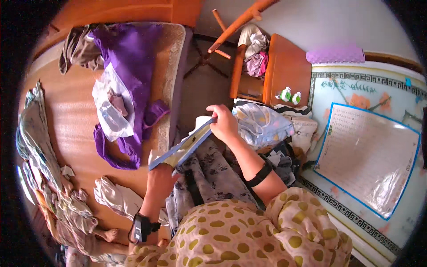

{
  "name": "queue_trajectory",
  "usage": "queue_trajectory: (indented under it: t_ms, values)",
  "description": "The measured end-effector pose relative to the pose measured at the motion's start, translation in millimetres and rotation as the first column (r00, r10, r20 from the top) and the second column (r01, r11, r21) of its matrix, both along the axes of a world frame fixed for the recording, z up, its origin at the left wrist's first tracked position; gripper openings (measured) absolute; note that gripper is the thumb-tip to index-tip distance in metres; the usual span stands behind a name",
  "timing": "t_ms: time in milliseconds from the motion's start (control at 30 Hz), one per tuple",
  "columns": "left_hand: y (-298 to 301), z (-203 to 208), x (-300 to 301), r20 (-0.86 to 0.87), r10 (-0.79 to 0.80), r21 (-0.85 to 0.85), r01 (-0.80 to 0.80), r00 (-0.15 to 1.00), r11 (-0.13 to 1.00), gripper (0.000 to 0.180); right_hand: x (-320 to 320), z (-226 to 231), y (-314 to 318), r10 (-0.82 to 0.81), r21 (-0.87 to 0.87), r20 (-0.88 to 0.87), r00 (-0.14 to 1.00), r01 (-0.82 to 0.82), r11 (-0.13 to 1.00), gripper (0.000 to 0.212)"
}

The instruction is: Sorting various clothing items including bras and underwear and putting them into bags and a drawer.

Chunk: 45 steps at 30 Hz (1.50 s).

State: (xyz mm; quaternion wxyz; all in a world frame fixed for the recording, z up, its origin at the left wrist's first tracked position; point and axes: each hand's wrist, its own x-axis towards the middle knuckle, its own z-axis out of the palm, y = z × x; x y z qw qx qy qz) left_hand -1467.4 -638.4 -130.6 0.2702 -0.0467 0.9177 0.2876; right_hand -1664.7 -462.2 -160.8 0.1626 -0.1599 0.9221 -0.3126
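A pale garment with a blue band round its opening (167, 156) is stretched on a slant between my two hands, showing a yellowish inside. The lower left end of the band is gripped by my left hand (161, 179). Up at the other end, my right hand (224, 126) pinches the band between thumb and fingers. White cloth shows beside the band at both ends. Below hangs grey and black patterned fabric (207, 171) over my lap. On the bed mat to the left lies a purple garment (129, 51), with a clear plastic bag (104, 113) on it.
A brown garment (82, 51) and a white one (116, 196) lie on the bed mat (71, 120). Another person's bare foot (109, 234) rests at lower left. Rightward are a blue patterned cloth (264, 124), an open drawer (250, 84) and a sheet-covered table (327, 84).
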Motion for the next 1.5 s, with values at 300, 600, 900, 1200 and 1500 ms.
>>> queue_trajectory:
  t_ms: [300,600,900,1200,1500]
  values:
    - [-15,39,8,-0.315,0.147,-0.251,-0.232,0.938,0.94,0.009,-2,27,-18,0.119,-0.209,-0.233,0.965,-0.17,0.963,0.04]
    - [-25,-15,37,-0.317,0.186,-0.31,-0.286,0.93,0.907,0.024,21,-7,-5,0.236,0.063,-0.1,0.967,-0.231,0.971,0.043]
    - [-1,5,60,-0.462,0.218,-0.177,-0.331,0.86,0.927,0.011,42,-29,49,0.006,-0.018,0.122,0.992,-0.004,1.0,0.031]
    - [-13,33,3,-0.666,0.397,0.023,-0.515,0.631,0.857,0.018,5,66,11,-0.223,-0.4,-0.064,0.973,0.18,0.899,0.039]
    - [8,-30,46,-0.187,0.41,-0.146,-0.437,0.893,0.887,0.011,33,-12,61,0.148,0.022,0.234,0.961,-0.157,0.987,0.023]
